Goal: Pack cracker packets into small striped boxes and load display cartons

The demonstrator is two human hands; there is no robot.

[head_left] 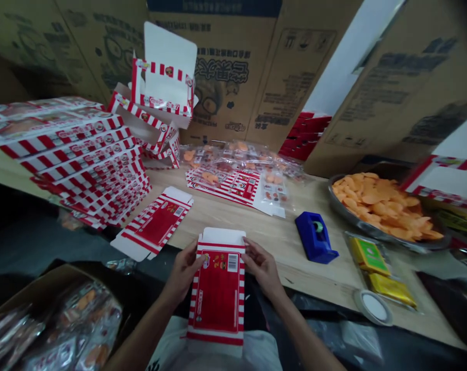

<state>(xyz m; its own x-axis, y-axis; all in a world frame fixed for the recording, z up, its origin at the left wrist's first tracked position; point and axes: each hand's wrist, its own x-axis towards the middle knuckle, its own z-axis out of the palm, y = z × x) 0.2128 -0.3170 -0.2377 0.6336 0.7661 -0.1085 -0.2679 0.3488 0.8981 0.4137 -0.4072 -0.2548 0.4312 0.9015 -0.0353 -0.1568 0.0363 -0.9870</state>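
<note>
Carton print (pixel 218 288) too blurred to read — box of packets (pixel 55 330) cropped.

Left hand (pixel 185 270) and right hand (pixel 262 268): both bare, no gloves, rings, watch or wristbands visible. Both forearms bare from wrist to the lower frame edge; no sleeve reaches into view. Fingers slender, nails short and unpainted as far as can be seen. White garment (pixel 256 353) covers the lap or torso between the forearms, with a small dark marking near its lower left edge, illegible.
</note>
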